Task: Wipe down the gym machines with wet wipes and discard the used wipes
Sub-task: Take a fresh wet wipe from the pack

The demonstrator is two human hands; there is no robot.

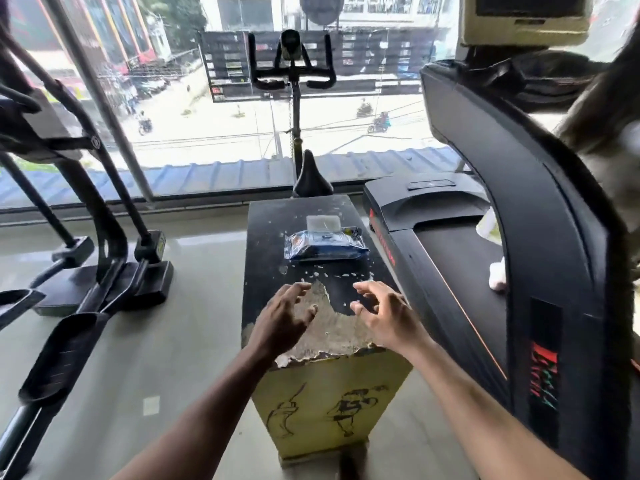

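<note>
A blue pack of wet wipes lies flat on the black, worn top of a tall yellow box, its clear lid flap folded open toward the window. My left hand and my right hand hover side by side over the near, peeled part of the box top. Both hands have spread, loosely bent fingers, hold nothing, and stay short of the pack. White crumpled wipes lie on the treadmill belt to the right, partly hidden behind its upright.
A black treadmill stands right of the box, its thick upright and console close at my right. An elliptical trainer fills the left side. A spin bike stands behind the box at the big window. Grey floor lies between.
</note>
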